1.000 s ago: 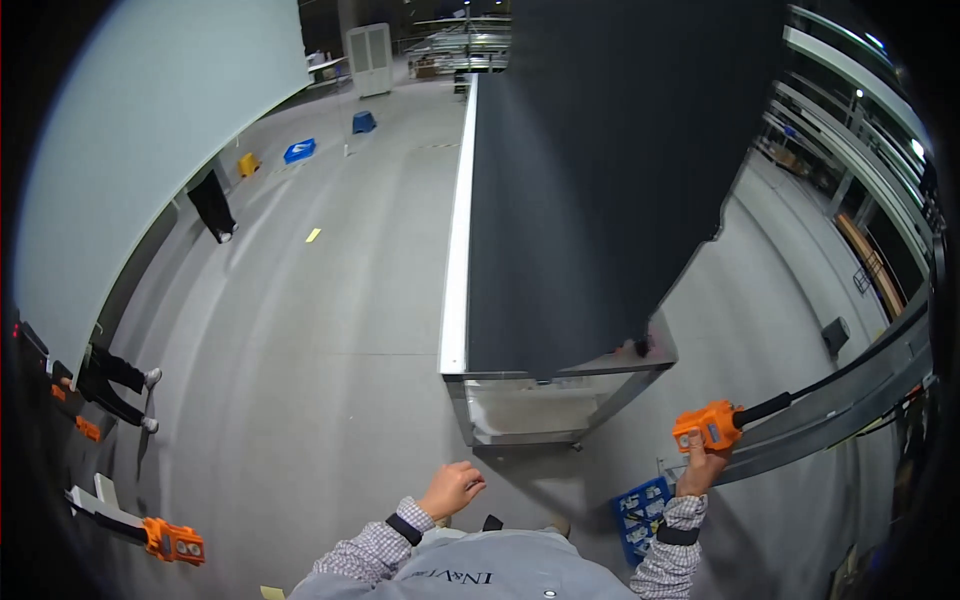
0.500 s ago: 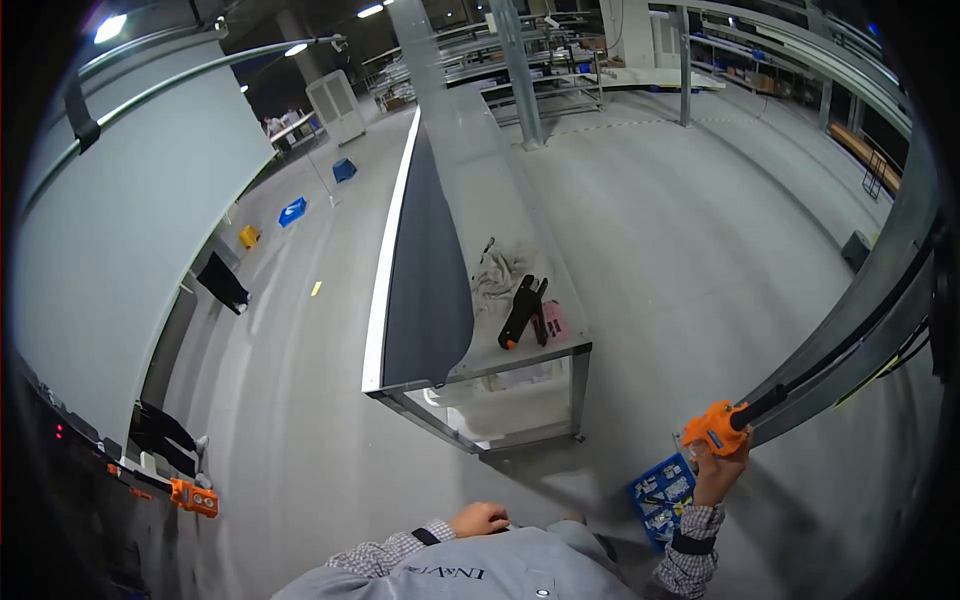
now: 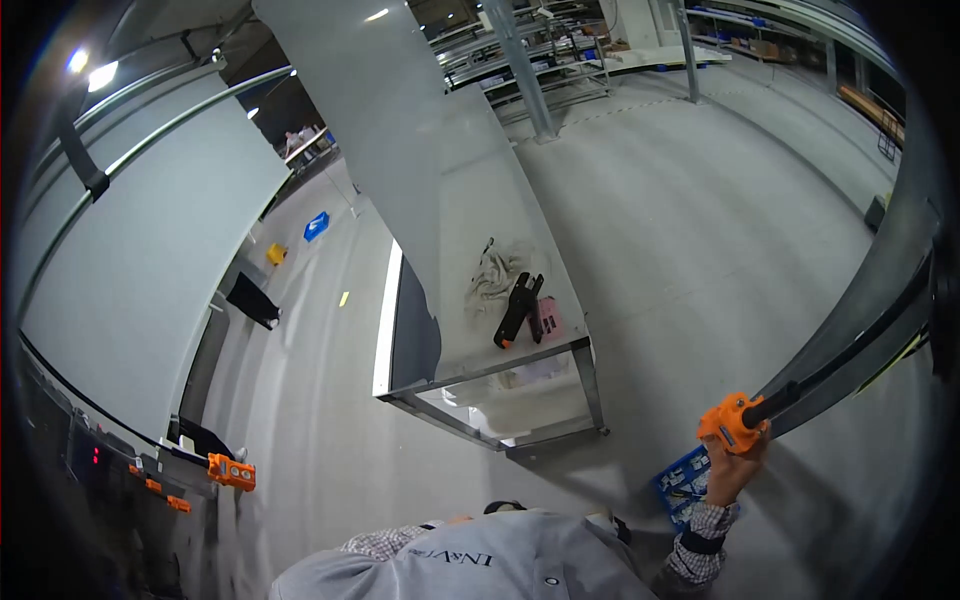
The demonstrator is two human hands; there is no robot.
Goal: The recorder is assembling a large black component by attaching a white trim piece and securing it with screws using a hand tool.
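Observation:
My right hand [image 3: 733,472] is closed round an orange control pendant [image 3: 730,422], whose dark cable runs up to the right. A blue tray [image 3: 682,484] of small parts is below that hand. My left hand is almost wholly hidden behind my grey clothing; only a sliver of skin shows by the checked sleeve [image 3: 385,542], and its fingers cannot be made out. Ahead stands a long metal-framed table [image 3: 490,365]. On its top lie a black hand tool [image 3: 517,310] with an orange tip, a pink object [image 3: 549,315] and a crumpled light cloth [image 3: 494,278].
A large grey sheet [image 3: 350,100] rises at the table's left side. Farther left hangs a wide pale panel [image 3: 150,230], with a person's dark-clothed legs [image 3: 252,300] below it. Another orange pendant [image 3: 232,472] is at lower left. Metal posts [image 3: 520,75] and racks stand behind.
The grey sheet now shows much wider and hides more of the dark surface beside the table. My left hand has gone mostly out of sight. My right hand still holds the pendant. The view has shifted.

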